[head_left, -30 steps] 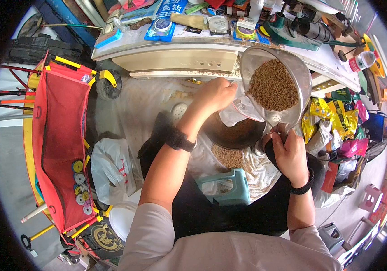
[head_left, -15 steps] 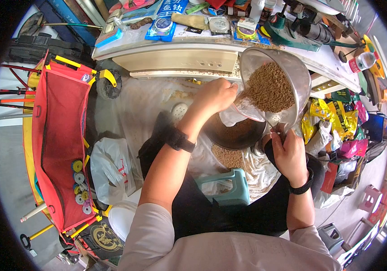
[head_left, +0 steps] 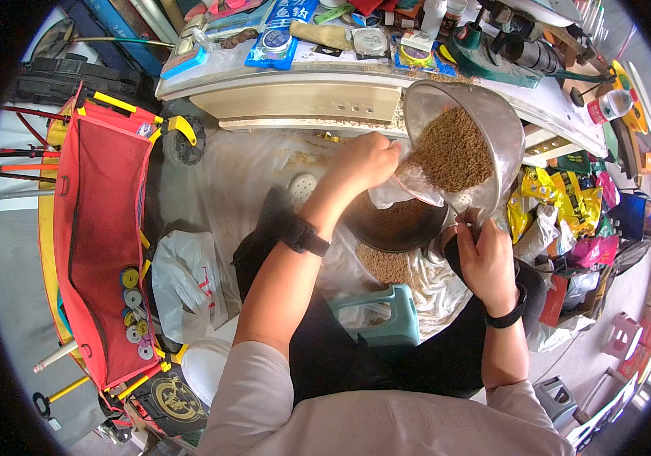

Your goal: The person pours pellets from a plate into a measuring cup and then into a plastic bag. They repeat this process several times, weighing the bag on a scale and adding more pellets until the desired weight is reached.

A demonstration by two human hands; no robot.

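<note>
Brown pellets (head_left: 458, 156) in tilted bowl (head_left: 502, 114)

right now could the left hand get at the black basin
Probably, once free: the left hand looks close to the black basin, but it grips the plastic bag, which hangs over part of that basin.

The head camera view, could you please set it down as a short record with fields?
left hand: holds the edge of a plastic bag
right hand: grips a clear scoop
scoop: tilted toward the bag, brown pellets inside
below: dark basin, also with pellets
near legs: teal stool
far left: red cart
</note>
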